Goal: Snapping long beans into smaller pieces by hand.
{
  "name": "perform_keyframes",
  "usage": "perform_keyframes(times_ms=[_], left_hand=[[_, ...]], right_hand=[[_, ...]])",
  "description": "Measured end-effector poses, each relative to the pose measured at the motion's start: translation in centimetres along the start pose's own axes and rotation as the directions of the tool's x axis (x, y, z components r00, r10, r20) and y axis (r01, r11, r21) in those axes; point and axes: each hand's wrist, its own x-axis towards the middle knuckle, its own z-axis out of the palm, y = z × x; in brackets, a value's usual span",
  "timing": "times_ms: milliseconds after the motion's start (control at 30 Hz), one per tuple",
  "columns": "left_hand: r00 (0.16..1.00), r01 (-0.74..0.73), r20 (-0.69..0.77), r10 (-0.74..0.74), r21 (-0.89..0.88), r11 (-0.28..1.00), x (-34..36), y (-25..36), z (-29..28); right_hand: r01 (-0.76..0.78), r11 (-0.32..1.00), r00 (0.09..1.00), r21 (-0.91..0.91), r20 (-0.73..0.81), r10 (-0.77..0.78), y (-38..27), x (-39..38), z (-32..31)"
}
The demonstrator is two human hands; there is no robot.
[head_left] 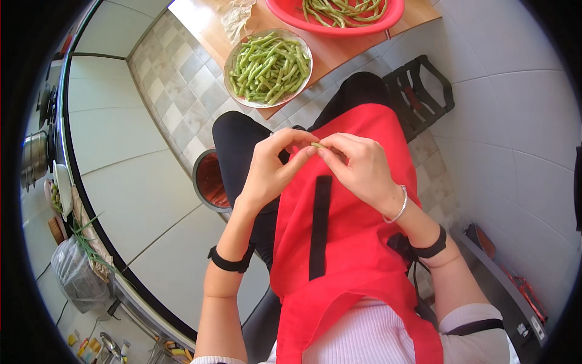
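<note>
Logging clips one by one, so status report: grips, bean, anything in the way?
Left grip and right grip meeting above the red apron. Short green bean piece pinched between them. No obstruction seen around it.

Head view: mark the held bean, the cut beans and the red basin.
Held bean (319, 145), head view: its exposed middle.
Cut beans (270, 68), head view: middle of the pile.
Red basin (288, 14), head view: left side wall.

Brightly lit, seemingly from beyond the top edge; washed out to white at the upper-left corner of the counter (330, 53); softly shadowed in the folds of the apron (357, 242); fairly crisp at the hands (364, 170); softer toward the rim; strongly bowed along the white panels (127, 200); blacked out at all corners.
</note>
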Motion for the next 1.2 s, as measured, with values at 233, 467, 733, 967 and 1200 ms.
perform_keyframes(times_ms=[233,467,733,967,1200], left_hand=[[0.94,0.018,-0.338,-0.04,-0.068,0.998,-2.0,-1.7,0.2],[0.948,-0.051,-0.282,0.149,0.326,0.944,-2.9,-0.1,-0.8],[0.974,-0.175,-0.009,0.225,0.597,0.783,-3.1,0.3,-0.1],[0.968,-0.231,0.079,0.238,0.651,0.723,-3.6,0.5,0.3],[0.978,-0.205,0.092,0.188,0.595,0.777,-3.8,0.0,0.6]], right_hand=[[-0.12,0.985,0.983,0.123,0.151,0.1,-0.3,0.2,0.3],[-0.043,0.996,0.988,-0.076,0.142,0.053,-0.5,-0.3,-0.3],[0.126,0.975,0.979,-0.182,0.183,-0.093,-0.5,-0.4,0.5],[0.203,0.946,0.946,-0.252,0.301,-0.123,-0.1,-0.8,0.6],[0.261,0.936,0.93,-0.236,0.322,-0.178,-0.4,-1.2,1.1]])
